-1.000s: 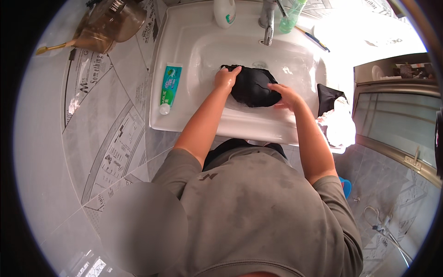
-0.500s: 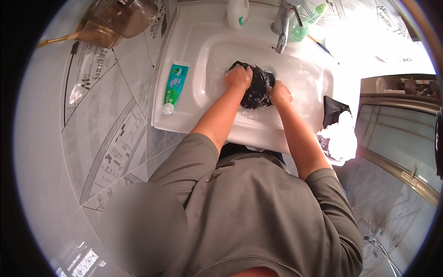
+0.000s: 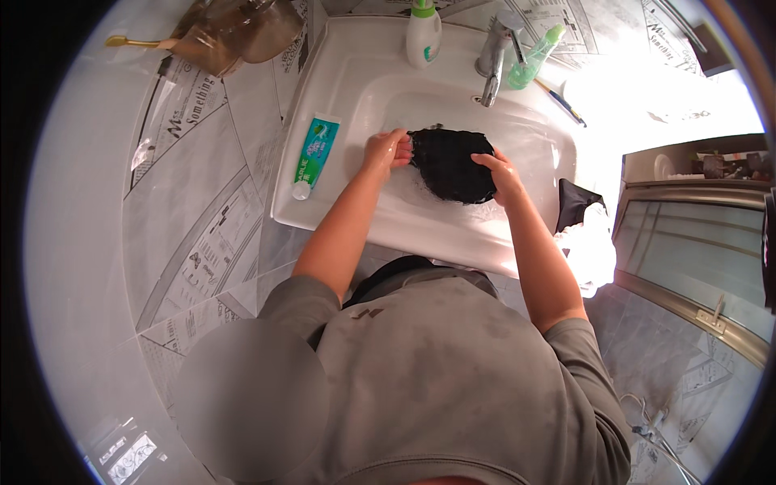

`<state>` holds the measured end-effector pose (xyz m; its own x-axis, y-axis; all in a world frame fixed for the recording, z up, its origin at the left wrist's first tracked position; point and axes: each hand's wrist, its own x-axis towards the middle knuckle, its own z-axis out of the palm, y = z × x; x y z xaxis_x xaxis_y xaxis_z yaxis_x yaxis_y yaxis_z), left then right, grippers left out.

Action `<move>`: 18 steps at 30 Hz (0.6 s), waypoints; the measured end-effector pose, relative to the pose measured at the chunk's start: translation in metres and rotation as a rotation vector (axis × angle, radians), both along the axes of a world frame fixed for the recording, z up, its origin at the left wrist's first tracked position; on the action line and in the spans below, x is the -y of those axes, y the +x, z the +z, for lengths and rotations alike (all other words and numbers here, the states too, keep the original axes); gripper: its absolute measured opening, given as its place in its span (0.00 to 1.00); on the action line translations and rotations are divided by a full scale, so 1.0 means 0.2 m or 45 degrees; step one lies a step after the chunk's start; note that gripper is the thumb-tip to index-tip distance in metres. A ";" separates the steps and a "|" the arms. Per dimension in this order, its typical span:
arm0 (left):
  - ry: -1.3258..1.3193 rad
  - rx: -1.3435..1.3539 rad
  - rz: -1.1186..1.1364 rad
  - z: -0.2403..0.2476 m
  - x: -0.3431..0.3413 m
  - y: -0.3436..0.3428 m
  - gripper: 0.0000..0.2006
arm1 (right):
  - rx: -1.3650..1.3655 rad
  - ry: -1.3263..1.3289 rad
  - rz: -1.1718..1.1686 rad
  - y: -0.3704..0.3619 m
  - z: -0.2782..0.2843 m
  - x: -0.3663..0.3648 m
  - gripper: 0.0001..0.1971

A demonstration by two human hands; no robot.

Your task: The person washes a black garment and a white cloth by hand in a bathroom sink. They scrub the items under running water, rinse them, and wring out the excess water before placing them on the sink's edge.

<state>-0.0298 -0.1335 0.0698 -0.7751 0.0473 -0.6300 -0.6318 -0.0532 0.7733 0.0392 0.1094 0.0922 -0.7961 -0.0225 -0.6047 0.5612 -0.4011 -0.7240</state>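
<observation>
A wet black cloth [image 3: 453, 166] is spread between my two hands over the basin of a white sink [image 3: 319, 212]. My left hand [image 3: 390, 152] pinches its left edge with the fingers curled. At the right edge, my right hand [image 3: 501, 174] grips the cloth, thumb on top and the other fingers partly hidden beneath. Sudsy water shows under and around the cloth. What kind of garment or piece it is, I cannot tell.
On the left rim lies a green toothpaste tube [image 3: 315, 158]. Behind the basin stand a white bottle [image 3: 423, 40], a chrome faucet [image 3: 495, 61] and a green bottle [image 3: 537, 61]. A pen-like stick [image 3: 563, 107] lies on the right rim. Black and white cloths [image 3: 586, 242] hang at the right.
The bunched, foamy black cloth is now spread out flatter and raised. My left hand has moved left and down, my right hand slightly right, so they are farther apart.
</observation>
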 end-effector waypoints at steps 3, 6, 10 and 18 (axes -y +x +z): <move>-0.110 -0.002 0.226 0.05 -0.09 0.10 0.21 | -0.082 -0.234 0.005 0.03 0.14 0.05 0.21; -0.194 -0.149 0.393 0.02 -0.15 0.15 0.24 | -0.168 -0.401 0.074 0.04 0.24 0.11 0.20; -0.075 0.045 0.423 0.26 -0.20 0.20 0.34 | -0.269 -0.657 0.162 0.01 0.32 0.11 0.20; 0.861 0.052 0.080 0.44 -0.13 0.15 0.30 | -0.200 -0.752 -0.038 0.01 0.31 0.08 0.21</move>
<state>0.0002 -0.1075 0.1578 -0.7656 0.3965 -0.5065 -0.6395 -0.5544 0.5326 0.0415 0.0928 0.1542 -0.8801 -0.2944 -0.3724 0.4483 -0.7737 -0.4478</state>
